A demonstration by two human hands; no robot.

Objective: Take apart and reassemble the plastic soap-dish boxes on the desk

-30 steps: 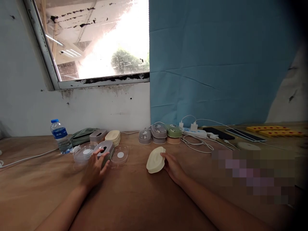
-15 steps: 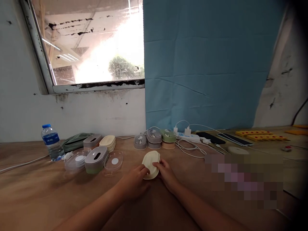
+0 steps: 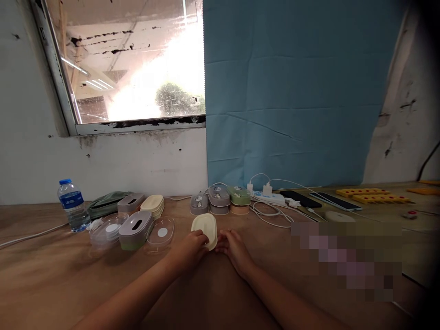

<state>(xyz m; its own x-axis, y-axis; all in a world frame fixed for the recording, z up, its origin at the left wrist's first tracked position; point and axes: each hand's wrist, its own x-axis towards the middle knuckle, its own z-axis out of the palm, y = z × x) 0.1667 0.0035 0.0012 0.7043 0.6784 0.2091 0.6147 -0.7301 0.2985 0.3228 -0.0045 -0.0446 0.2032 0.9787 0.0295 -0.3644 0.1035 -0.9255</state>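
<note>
My left hand point(image 3: 195, 247) grips a cream-coloured oval lid point(image 3: 207, 224) by its near side, with the thumb over the top face. The lid is held tilted above the table. Just right of it, my right hand point(image 3: 233, 247) has its fingers apart and half curled; its fingertips are close to the lid's edge, and whether they touch it I cannot tell. Left of my left hand lies a clear plastic oval lid point(image 3: 160, 230) with a white round sticker. Beyond it is a stack of similar cream lids point(image 3: 153, 205).
A lilac-lidded container point(image 3: 135, 229), clear lids point(image 3: 103, 229) and a water bottle point(image 3: 73, 206) stand left. Grey and green lidded boxes point(image 3: 220, 198) are at the back. Cables point(image 3: 271, 213), a power strip point(image 3: 268, 197), phones point(image 3: 335, 200) and yellow racks point(image 3: 381, 198) lie right.
The cream lid has moved left with my left hand. My right hand has let go of the lid's right side, and its fingers have spread.
</note>
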